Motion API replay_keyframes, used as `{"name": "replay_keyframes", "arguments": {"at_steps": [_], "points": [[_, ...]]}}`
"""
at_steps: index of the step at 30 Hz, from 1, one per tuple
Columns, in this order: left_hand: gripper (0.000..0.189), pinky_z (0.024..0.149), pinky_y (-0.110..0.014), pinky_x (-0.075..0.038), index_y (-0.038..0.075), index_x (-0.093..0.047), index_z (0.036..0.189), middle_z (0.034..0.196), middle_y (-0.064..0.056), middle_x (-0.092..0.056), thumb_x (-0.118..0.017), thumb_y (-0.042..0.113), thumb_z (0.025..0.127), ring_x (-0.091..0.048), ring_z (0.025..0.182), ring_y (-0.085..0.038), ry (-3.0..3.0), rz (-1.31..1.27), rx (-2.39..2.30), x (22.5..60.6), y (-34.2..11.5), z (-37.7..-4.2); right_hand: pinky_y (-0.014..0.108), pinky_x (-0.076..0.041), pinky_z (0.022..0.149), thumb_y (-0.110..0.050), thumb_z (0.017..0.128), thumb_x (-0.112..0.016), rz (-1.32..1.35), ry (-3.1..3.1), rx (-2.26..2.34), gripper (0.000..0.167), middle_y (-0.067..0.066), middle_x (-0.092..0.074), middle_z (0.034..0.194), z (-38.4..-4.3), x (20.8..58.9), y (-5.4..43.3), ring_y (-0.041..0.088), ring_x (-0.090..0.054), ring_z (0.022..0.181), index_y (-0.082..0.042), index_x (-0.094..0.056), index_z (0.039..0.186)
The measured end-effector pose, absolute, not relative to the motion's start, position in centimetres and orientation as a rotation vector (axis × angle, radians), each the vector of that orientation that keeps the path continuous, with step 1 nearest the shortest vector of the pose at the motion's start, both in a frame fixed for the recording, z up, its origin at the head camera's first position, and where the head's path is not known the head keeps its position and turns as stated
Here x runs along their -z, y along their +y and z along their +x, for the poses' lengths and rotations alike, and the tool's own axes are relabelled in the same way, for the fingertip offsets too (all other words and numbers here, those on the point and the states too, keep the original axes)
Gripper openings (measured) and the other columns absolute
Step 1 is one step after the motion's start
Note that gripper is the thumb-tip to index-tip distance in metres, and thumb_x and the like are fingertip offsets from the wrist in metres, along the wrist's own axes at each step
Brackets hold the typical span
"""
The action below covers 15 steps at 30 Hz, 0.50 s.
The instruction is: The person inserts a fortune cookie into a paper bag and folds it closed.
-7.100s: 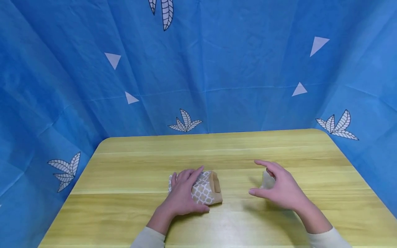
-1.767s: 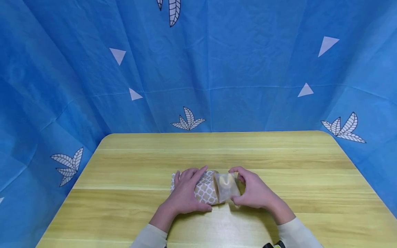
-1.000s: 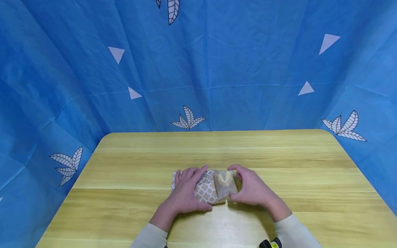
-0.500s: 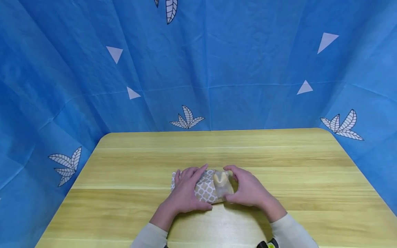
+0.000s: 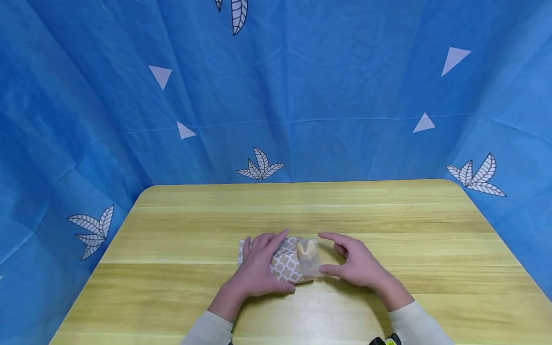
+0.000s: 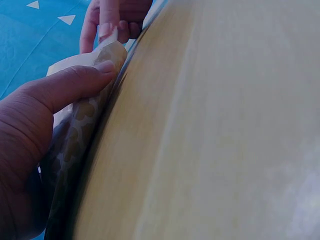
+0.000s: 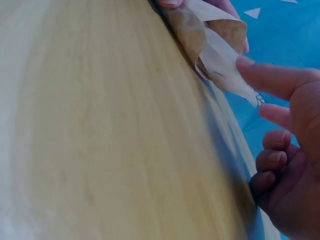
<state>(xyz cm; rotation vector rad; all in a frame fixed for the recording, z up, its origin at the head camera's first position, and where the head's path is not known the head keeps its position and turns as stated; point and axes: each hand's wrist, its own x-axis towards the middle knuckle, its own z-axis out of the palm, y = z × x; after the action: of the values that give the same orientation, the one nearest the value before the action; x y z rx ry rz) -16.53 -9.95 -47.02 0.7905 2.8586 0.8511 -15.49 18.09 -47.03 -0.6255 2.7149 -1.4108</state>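
Note:
A tan paper bag (image 5: 286, 262) with a white lattice pattern lies flat on the wooden table. My left hand (image 5: 258, 270) spans it from above and holds it, thumb along the near side and fingers at the far side. From the bag's right-hand mouth sticks out a translucent whitish packet (image 5: 309, 266) with something pale yellow inside; its left part is hidden. My right hand (image 5: 360, 263) is just right of the packet, thumb and index finger spread. In the right wrist view the thumb is at the edge of the packet (image 7: 224, 65); whether it touches cannot be told.
The light wooden table (image 5: 181, 225) has rounded far corners. Behind it and at both sides hangs a blue cloth (image 5: 345, 86) with white triangles and leaf prints. A black device (image 5: 385, 340) shows at the right wrist.
The packet has moved left from the table's right part to the bag's mouth and partly into it. My right hand has since loosened and drawn slightly right. The left hand stays on the bag.

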Motion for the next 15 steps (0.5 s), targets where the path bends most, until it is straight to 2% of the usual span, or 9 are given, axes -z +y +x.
{"name": "replay_keyframes", "arguments": {"at_steps": [5,15], "points": [[0.128,0.113,-0.063,-0.002,0.031,-0.026,0.159,0.144,-0.001,-0.043,-0.090,0.062,0.053,-0.031,0.137,-0.023,2.861,0.794,-0.858,47.09,-10.07,-16.53,0.030,-0.039,0.066,-0.035,0.077,-0.088,-0.626,2.694,1.362,0.070,0.003,-0.038,0.065,-15.54,47.06,18.24,0.008,-0.033,0.059,-0.014,-0.061,0.138],[0.129,0.113,-0.064,-0.001,0.032,-0.025,0.160,0.143,-0.001,-0.043,-0.091,0.061,0.052,-0.032,0.136,-0.022,2.872,0.794,-0.868,47.08,-10.26,-16.44,0.028,-0.041,0.062,-0.033,0.075,-0.089,-0.641,2.688,1.313,0.070,-0.001,-0.039,0.067,-15.58,47.32,18.04,0.008,-0.036,0.061,-0.018,-0.062,0.137]]}}
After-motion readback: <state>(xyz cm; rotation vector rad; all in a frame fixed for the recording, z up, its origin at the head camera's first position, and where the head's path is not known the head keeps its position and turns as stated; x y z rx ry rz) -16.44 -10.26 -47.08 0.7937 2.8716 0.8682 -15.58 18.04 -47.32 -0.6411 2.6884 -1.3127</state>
